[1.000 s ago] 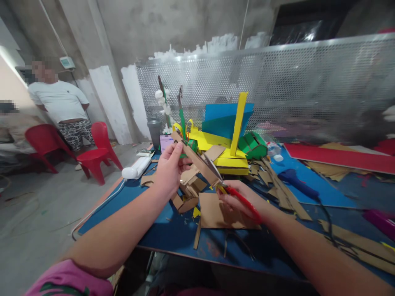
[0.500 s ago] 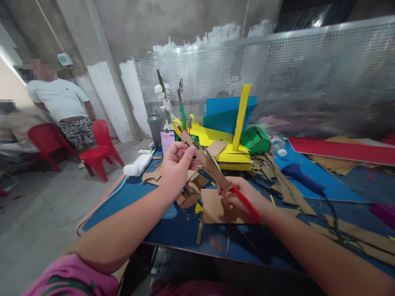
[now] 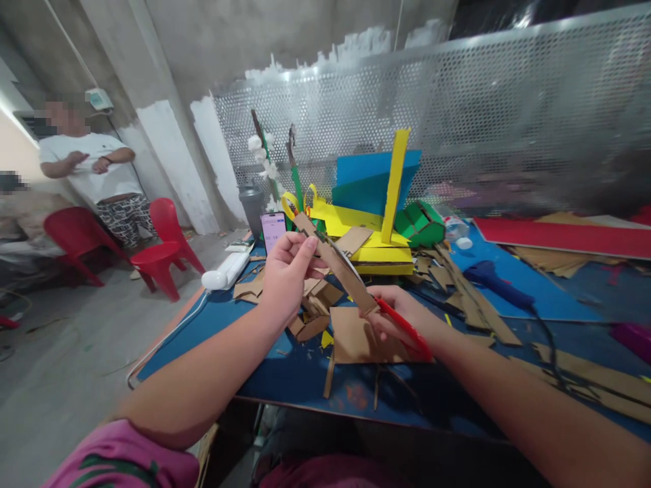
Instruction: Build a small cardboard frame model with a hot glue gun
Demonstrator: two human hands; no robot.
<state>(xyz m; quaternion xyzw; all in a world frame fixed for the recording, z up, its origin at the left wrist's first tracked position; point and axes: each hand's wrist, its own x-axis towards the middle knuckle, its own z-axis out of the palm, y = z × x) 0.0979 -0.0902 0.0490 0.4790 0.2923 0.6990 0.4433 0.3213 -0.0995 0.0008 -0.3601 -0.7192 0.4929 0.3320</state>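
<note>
A narrow brown cardboard strip [image 3: 348,272] slants down to the right between my hands. My left hand [image 3: 289,271] is closed on its upper part, thumb on top. In my right hand [image 3: 401,312] is a pair of red-handled scissors [image 3: 404,327]. Their blades lie along the strip's far side, partly hidden behind it, and the strip's lower end meets the scissors at my right fingers. Below sits a flat cardboard piece [image 3: 356,337] on the blue table [image 3: 289,379]. Cardboard offcuts [image 3: 310,325] are heaped beneath my left hand.
Behind my hands stands a yellow model [image 3: 356,224] with a tall yellow post, beside a green cardboard piece [image 3: 420,225]. A blue glue gun [image 3: 498,285] lies at right on a blue board. A phone [image 3: 274,230], grey cup [image 3: 251,207] and white power strip [image 3: 228,271] are at left.
My hands shifted slightly right and the scissors' blades moved behind the cardboard strip, their yellow inner grip no longer showing. The person at far left has brought both arms in front.
</note>
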